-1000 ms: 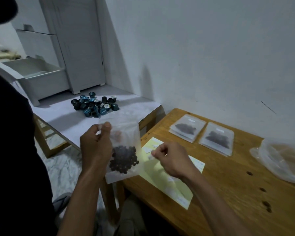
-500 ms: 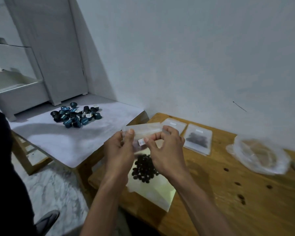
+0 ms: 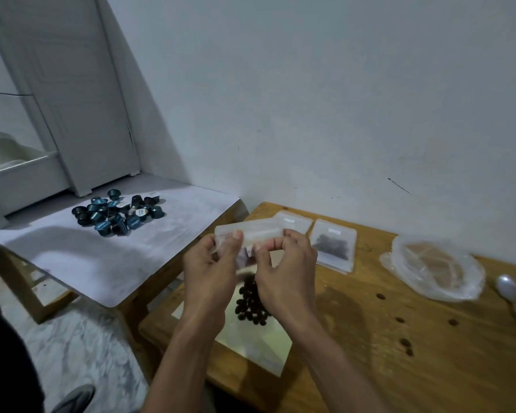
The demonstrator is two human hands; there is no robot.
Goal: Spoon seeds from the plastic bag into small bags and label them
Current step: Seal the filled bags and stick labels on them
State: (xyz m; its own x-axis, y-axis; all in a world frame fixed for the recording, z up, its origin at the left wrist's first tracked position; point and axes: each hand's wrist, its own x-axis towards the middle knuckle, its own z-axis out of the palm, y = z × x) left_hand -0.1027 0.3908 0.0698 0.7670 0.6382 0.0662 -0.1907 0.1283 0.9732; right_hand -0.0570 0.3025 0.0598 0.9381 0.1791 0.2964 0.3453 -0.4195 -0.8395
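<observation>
Above wooden table (image 3: 370, 338), small bag (image 3: 251, 234) hangs upright, long axis vertical, seeds (image 3: 251, 305) below fingers; left hand (image 3: 210, 272) and right hand (image 3: 286, 272) pinch its top, as before, label (image 3: 248, 251) between thumbs.

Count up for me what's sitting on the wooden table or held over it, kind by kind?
Small seed bags: 3, one held by the left hand and right hand, two lying flat
Large plastic bag: 1
Spoon: 1
Yellow label sheet: 1
Total: 6
</observation>
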